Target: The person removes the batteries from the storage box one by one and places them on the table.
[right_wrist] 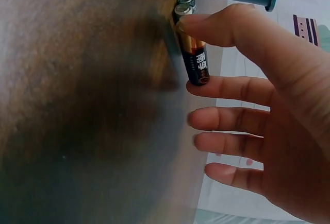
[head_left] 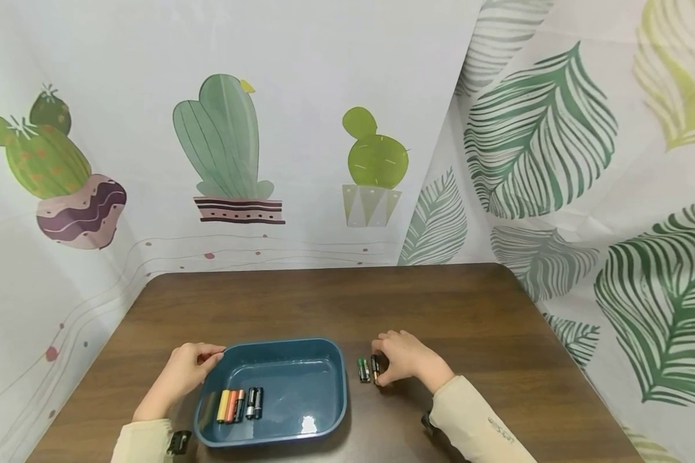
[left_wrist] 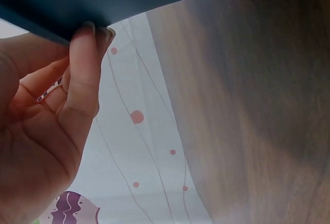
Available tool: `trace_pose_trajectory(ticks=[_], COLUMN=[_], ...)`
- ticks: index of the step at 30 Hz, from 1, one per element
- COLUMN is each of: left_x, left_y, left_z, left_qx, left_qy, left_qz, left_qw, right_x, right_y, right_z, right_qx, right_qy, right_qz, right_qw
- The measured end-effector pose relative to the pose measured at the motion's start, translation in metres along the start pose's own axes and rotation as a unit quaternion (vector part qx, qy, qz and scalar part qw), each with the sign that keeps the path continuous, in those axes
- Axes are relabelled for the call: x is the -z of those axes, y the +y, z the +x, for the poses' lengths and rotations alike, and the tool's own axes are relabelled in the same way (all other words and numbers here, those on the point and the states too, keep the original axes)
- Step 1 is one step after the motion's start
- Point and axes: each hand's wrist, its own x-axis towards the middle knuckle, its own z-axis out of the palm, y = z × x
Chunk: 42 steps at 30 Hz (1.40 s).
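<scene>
A blue tray [head_left: 301, 395] stands on the table, and my left hand [head_left: 181, 376] pinches its far left corner rim between thumb and fingers. Inside the tray, a row of several yellow, orange and black batteries [head_left: 230, 406] lies at the left. Two black-and-silver batteries [head_left: 254, 403] lie beside that row. To the right of the tray, my right hand [head_left: 405, 357] pinches a black-and-gold battery [right_wrist: 195, 54] end to end between thumb and index finger; the other fingers are apart from it. Small green-and-black batteries [head_left: 363, 370] lie just left of it on the table.
The brown wooden table [head_left: 336, 299] reaches back to a white cloth backdrop [head_left: 318, 96] printed with cacti. Leaf-patterned cloth [head_left: 556, 193] hangs at the right. A dark wrist device [head_left: 179, 442] sits at the left sleeve.
</scene>
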Motion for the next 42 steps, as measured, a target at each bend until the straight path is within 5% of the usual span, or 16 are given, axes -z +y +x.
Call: trace_pose_trajectory(ticks=[17,42], left_x=[0.0,0.001], left_y=[0.001,0.003], left_z=[0.0,0.0], left_qx=[0.015,0.013], left_qy=[-0.007,-0.007], left_qz=[-0.009,-0.008], left_qw=[0.9998,0.9999], right_x=[-0.014,-0.005], right_y=[0.007,0.004], right_z=[0.006,0.005], right_qx=[-0.004,-0.018], right_qy=[-0.002,-0.012], right_qz=[-0.007,0.013], right_qw=[1.0,1.0])
